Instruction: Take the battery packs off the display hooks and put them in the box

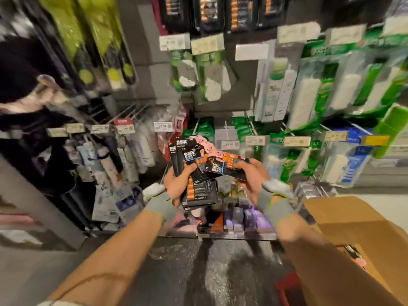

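Observation:
My left hand (176, 183) grips a fanned stack of black and orange battery packs (187, 155) in front of the display. My right hand (250, 176) holds one more black battery pack (223, 167), tilted sideways and overlapping the stack. Both wrists wear grey cuffs. An open cardboard box (353, 235) stands at the lower right, below my right forearm, with something dark and pink inside it. More battery packs (207, 13) hang on hooks at the top of the display.
Green and white power strips (326, 89) hang on hooks to the right. Umbrellas and small packaged goods (123, 155) fill the left racks. A person in dark clothes (24, 89) stands at the far left. A low shelf (238, 219) holds small items below my hands.

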Demonstrator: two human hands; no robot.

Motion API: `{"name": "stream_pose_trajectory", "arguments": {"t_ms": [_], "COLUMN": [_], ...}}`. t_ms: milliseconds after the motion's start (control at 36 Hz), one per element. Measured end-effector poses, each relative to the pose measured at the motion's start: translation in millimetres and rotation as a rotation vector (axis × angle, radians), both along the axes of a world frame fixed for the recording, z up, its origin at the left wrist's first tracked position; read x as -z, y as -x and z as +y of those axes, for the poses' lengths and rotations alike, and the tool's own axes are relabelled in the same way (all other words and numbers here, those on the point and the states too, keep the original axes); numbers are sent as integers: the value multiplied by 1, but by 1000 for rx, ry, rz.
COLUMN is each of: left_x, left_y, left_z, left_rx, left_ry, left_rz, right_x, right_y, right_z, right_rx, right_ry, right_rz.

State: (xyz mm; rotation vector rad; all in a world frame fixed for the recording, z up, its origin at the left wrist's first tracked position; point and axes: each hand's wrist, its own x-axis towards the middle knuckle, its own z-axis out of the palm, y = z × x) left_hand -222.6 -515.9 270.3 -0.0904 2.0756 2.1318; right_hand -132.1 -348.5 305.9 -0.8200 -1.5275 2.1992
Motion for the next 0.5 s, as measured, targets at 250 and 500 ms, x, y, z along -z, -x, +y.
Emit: {"name": "stream_pose_trajectory", "arguments": {"t_ms": [250, 500], "left_x": [-59, -146], "left_y": [32, 56], "left_z": [3, 76], "left_rx": [7, 73], "left_ry": [-16, -25], "left_rz": [84, 235], "right_x": [-52, -120], "right_y": [45, 52], "right_z": [12, 83], "right_rx": [-71, -73], "right_ry": [10, -395], "right_rz": [125, 16]}}
